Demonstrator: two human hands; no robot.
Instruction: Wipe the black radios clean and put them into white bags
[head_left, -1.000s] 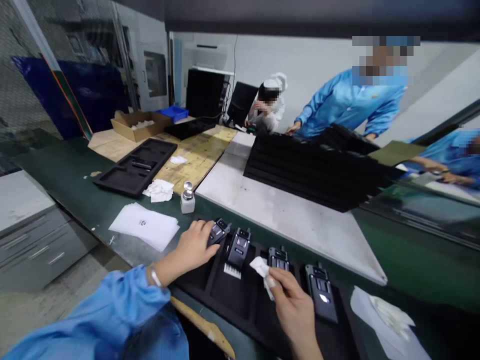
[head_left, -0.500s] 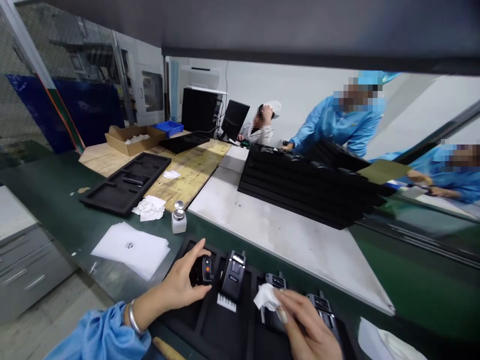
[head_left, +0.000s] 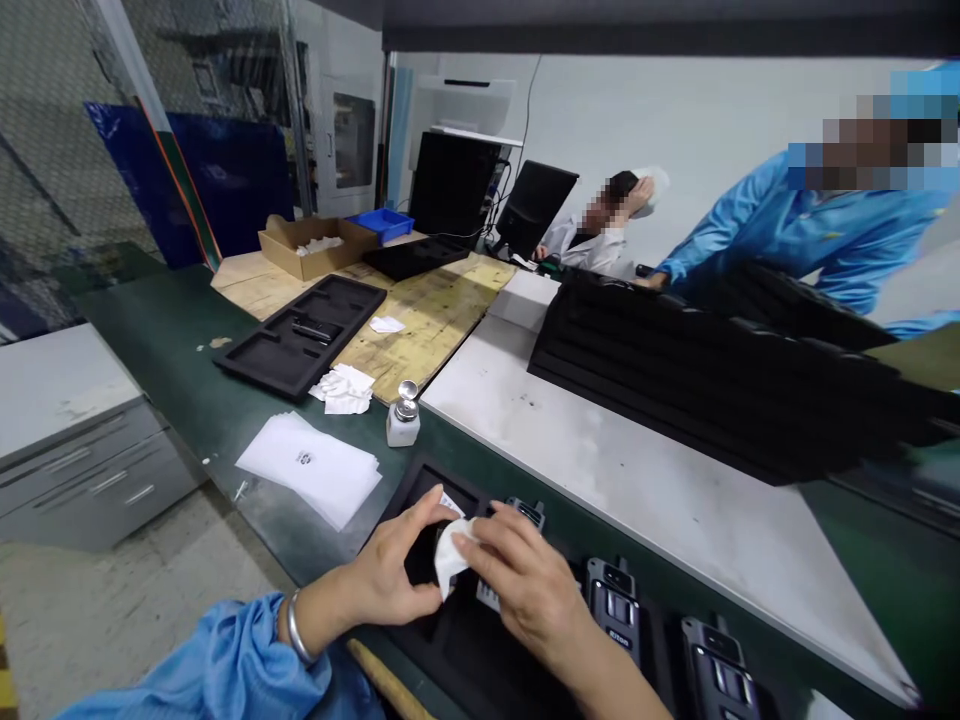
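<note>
My left hand point(head_left: 386, 575) is curled around a black two-way radio, now mostly hidden behind a white wipe point(head_left: 452, 558). With bent fingers, my right hand point(head_left: 525, 580) pinches that wipe against the radio. Both hands are above a black foam tray point(head_left: 421, 475). Beyond my right hand, partly covered, is one radio point(head_left: 527, 512); a second radio point(head_left: 616, 605) and a third radio point(head_left: 720, 672) lie face up to the right. A white label strip point(head_left: 487, 595) shows below the wipe.
A white dispenser bottle point(head_left: 403, 428) with its lid raised stands behind the tray. Left of it lie white sheets point(head_left: 307, 468) and crumpled wipes point(head_left: 343, 388). Farther back are another foam tray point(head_left: 259, 352) and a cardboard box point(head_left: 300, 265). Stacked black trays point(head_left: 697, 380) stand before a co-worker point(head_left: 780, 220).
My right hand has moved left with the wipe, from over the tray's radios to the radio in my left hand. The view has swung right and down.
</note>
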